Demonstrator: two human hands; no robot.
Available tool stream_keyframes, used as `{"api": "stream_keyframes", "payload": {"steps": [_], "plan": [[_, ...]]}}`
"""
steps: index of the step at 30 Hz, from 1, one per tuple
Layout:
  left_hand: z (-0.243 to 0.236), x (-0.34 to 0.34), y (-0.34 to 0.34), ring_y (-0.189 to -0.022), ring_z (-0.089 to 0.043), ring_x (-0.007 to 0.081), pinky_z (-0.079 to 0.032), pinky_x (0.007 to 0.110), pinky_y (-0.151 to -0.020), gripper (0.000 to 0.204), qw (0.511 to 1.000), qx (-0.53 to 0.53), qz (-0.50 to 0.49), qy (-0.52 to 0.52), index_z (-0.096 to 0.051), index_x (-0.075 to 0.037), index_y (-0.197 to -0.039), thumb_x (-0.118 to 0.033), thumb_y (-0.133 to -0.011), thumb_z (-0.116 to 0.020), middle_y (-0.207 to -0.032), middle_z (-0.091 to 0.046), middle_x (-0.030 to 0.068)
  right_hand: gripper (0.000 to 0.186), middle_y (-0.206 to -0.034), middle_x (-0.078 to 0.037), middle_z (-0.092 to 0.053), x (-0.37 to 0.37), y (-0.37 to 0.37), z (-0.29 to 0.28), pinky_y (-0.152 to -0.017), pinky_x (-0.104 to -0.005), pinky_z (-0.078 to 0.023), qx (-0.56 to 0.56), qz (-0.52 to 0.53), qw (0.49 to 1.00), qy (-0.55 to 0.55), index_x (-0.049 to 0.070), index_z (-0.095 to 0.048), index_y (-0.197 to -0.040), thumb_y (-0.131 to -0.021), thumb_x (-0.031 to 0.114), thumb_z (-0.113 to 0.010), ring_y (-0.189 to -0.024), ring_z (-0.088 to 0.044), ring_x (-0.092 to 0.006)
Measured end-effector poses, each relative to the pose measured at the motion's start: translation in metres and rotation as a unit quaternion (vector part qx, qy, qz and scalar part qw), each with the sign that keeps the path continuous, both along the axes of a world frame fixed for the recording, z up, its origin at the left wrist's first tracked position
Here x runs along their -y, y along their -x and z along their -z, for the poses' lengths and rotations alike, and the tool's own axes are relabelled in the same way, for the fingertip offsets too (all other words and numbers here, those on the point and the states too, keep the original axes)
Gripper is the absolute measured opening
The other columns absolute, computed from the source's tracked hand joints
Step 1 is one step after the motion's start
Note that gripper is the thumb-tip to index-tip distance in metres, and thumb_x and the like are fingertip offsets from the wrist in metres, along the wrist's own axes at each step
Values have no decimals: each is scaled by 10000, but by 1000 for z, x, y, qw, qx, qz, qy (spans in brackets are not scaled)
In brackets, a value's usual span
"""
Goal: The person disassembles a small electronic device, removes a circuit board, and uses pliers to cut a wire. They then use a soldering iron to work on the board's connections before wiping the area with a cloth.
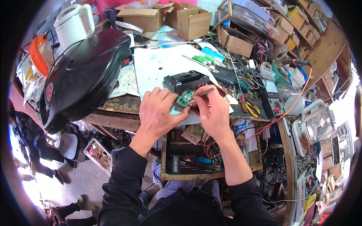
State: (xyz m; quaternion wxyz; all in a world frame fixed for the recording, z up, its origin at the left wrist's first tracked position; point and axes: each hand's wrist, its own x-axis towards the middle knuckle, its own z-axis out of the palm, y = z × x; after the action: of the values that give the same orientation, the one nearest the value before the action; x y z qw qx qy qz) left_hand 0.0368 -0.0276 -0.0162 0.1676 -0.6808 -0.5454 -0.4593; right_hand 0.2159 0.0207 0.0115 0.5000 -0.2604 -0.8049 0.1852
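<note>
My left hand [158,110] is closed on the edge of a small green circuit board [183,98], thumb along its near side and fingers at its left. My right hand [213,113] pinches a pair of grey metal tweezers [205,92], their tips down at the right part of the board. Just behind the board lies a black plastic housing [186,80], which looks connected to it or close against it. Under them a white sheet [151,64] covers part of the bench. My fingers hide some of the board.
A large black appliance lid [85,71] stands at the left. Scissors [252,78], yellow-handled pliers [252,108] and an analog meter [270,88] crowd the right side. Below, an open drawer [211,176] holds a solder spool [174,164]. An orange cable [301,92] crosses the right; people are at lower left.
</note>
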Motion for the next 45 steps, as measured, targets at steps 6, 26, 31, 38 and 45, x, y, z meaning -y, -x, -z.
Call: {"api": "stream_keyframes", "payload": {"steps": [6,26,31,38,45], "plan": [[4,-1,1,-838,-594,250,-447,393,-754,382,1000,-5,-3,1,-752,-88,-938,-350,-700,-896,-872,-630,25,124,-845,-127,-701,1,-2,2,-650,-344,-573,-11,-21,1000,14,5,-626,-1068,-978,-66,-671,-728,-748,-237],[2,0,2,-820,-596,254,-450,390,-739,355,1000,-7,-3,3,-739,-86,-920,-328,-715,-899,-853,-632,37,113,-901,-116,-703,-4,-7,9,-669,-313,-582,-75,-24,994,72,-13,-629,-1076,-986,-62,-678,-767,-769,-204],[1,0,0,-818,-595,253,-450,392,-738,345,1000,-1,-3,8,-735,-88,-916,-317,-715,-897,-849,-627,37,120,-886,-114,-711,0,-3,7,-672,-322,-585,-50,-25,997,57,-8,-632,-1076,-983,-63,-683,-757,-768,-210],[2,0,1,-834,-594,245,-445,394,-755,353,1000,0,-6,10,-738,-101,-896,-361,-712,-891,-843,-626,24,134,-883,-144,-707,-1,-4,5,-670,-348,-574,6,-7,999,-46,-1,-637,-1068,-962,-48,-705,-770,-752,-275],[2,0,1,-836,-596,246,-448,396,-760,355,1000,1,-8,17,-733,-101,-891,-360,-708,-894,-843,-626,25,118,-877,-141,-703,1,0,2,-655,-366,-562,25,6,996,-89,3,-638,-1048,-962,-33,-709,-748,-728,-289]]}}
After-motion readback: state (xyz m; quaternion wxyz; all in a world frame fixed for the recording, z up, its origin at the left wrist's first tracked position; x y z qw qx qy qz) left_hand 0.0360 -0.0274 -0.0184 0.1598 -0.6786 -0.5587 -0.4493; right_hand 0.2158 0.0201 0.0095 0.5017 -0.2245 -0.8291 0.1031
